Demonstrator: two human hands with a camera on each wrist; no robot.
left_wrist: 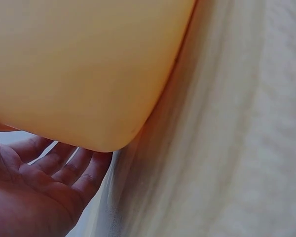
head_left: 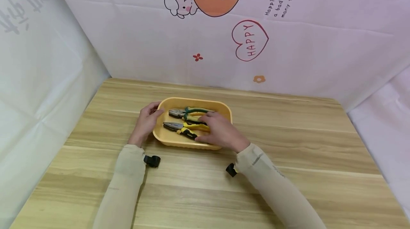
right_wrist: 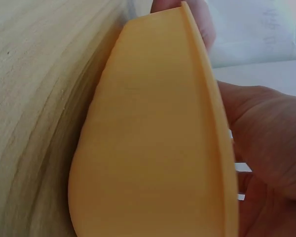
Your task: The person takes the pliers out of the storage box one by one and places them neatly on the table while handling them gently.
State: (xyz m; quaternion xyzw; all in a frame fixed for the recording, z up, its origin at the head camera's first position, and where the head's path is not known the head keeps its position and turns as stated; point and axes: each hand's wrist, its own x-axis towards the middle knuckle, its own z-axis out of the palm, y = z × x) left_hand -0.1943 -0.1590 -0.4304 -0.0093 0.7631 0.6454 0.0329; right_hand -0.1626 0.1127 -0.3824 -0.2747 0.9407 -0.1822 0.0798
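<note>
Your left hand point(head_left: 145, 124) had hold of the yellow basket point(head_left: 164, 137) at its left end, the thumb lying over the rim and the fingers against the outside of the wall, as the left wrist view also showed. The basket sat near the far edge of the wooden surface point(head_left: 192, 195), its long side running left to right. Inside it lay two tools, their metal noses toward your left: the green-and-yellow pliers point(head_left: 181, 113) on the far side and, nearer to you, the yellow-and-black long-nose pliers point(head_left: 181, 127). Your right hand point(head_left: 222, 131) reached over the right part of the basket, fingers and thumb spread apart above the handle ends and partly hiding them; you could not tell from any view whether it grasped a handle or only touched one. The right wrist view gave mostly the basket's outer wall, with that hand beyond the rim. Pale sleeves point(head_left: 123, 182) covered both your arms, and a small black device point(head_left: 153, 161) showed at the left cuff. Behind the surface hung a white cloth point(head_left: 144, 51) printed with a red heart point(head_left: 250, 40) reading HAPPY.
</note>
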